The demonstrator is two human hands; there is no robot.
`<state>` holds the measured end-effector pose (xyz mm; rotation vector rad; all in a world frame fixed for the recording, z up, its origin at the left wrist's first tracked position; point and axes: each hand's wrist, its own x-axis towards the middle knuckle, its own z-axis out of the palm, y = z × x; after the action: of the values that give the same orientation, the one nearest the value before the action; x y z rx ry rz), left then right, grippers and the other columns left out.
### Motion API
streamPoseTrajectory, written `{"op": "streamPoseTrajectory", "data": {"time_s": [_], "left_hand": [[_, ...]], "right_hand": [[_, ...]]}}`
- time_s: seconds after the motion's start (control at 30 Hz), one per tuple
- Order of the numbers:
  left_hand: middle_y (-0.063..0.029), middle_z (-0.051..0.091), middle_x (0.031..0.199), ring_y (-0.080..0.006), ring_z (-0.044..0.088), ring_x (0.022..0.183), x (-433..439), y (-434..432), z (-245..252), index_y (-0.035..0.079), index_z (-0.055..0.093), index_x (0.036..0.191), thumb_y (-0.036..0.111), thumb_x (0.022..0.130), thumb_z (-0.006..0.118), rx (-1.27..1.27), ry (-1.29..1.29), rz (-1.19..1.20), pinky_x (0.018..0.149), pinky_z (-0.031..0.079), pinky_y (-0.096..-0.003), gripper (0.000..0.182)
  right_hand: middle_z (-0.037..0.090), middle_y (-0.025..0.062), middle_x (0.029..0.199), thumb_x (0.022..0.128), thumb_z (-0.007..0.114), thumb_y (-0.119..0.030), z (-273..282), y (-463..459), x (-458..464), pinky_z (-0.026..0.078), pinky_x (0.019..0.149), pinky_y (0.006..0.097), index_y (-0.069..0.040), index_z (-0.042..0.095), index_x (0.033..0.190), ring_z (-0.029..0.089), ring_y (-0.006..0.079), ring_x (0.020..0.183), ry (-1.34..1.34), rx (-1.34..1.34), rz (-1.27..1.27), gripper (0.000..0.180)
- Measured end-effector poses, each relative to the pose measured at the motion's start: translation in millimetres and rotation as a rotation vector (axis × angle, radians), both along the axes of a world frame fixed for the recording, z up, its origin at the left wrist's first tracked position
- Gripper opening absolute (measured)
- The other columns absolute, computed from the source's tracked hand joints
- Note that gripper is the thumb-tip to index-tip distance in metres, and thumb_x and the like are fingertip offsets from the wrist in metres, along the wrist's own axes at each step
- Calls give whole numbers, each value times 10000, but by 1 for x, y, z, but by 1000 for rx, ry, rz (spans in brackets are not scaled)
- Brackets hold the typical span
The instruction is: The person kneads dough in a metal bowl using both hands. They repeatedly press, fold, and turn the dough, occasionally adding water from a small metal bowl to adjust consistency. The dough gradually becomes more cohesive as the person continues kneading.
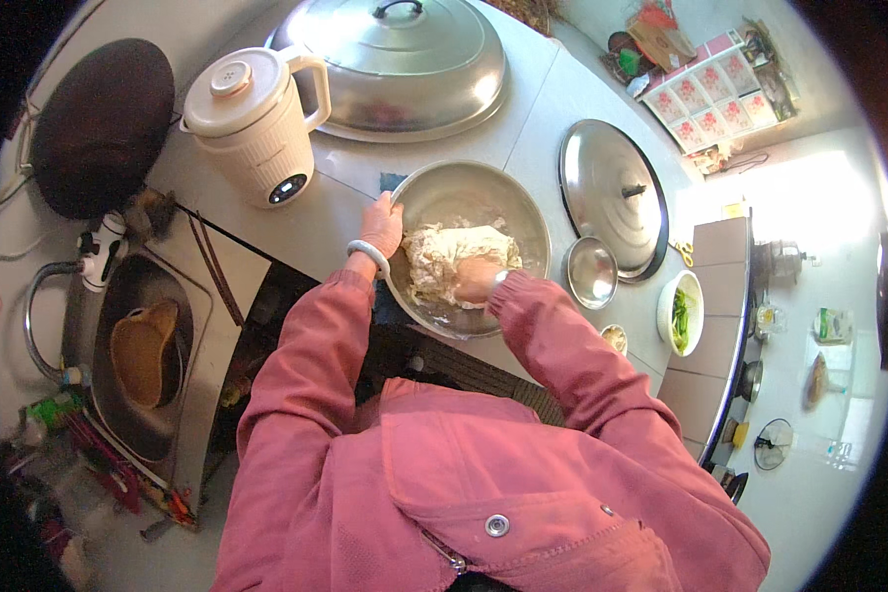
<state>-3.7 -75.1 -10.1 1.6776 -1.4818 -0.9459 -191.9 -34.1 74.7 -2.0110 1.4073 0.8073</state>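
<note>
A wide steel bowl [529,214] stands on the pale tiled counter in front of me, holding a rough, pale lump of dough [444,251]. My left hand [382,226], with a pale bangle at the wrist, grips the bowl's left rim. Inside the bowl my right hand [478,278] presses down against the dough's near right side. Its fingers are blurred and partly hidden, so their closure is unclear. Smears of dough or flour mark the bowl's inner wall.
A cream electric jug [248,140] and a large domed lid [407,66] stand beyond the bowl. To the right are a flat lid [610,192], a small steel bowl [592,271] and a white basket [698,311] of green vegetables. At left is a sink [111,403] with a ladle-shaped scoop [146,355].
</note>
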Motion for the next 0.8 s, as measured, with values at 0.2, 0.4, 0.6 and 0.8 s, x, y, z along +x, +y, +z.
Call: {"op": "streamPoseTrajectory", "data": {"time_s": [0.2, 0.4, 0.6, 0.8], "left_hand": [[-267, 596, 908, -470, 545, 906, 0, 0, -6, 30, 520, 949, 232, 884, 501, 23, 75, 4, 757, 439, -511, 213], [-277, 586, 895, -465, 536, 876, 0, -2, -13, 1, 541, 921, 224, 867, 515, 14, 89, 13, 729, 431, -479, 231], [-287, 589, 891, -476, 540, 891, -1, -3, -6, 1, 527, 938, 202, 869, 513, -5, 79, 18, 734, 434, -504, 214], [-291, 594, 885, -480, 552, 887, -1, 2, -9, 18, 509, 976, 162, 880, 498, 32, 101, 8, 734, 444, -525, 174]], "right_hand": [[675, 192, 899, 761, 583, -393, 9, -64, 19, 522, 777, 428, -40, 707, 859, 658, 326, 874, -205, -464, -101, 386], [684, 149, 982, 710, 661, -396, -26, -57, 77, 523, 805, 390, -80, 712, 964, 659, 305, 919, 14, -119, 88, 409], [670, 149, 885, 719, 691, -241, 46, 27, 10, 521, 743, 426, -80, 675, 910, 656, 326, 867, 0, -272, 315, 250], [643, 165, 874, 727, 621, -65, -22, 39, -14, 500, 763, 392, 16, 600, 902, 640, 312, 877, 75, -406, 350, 193]]}}
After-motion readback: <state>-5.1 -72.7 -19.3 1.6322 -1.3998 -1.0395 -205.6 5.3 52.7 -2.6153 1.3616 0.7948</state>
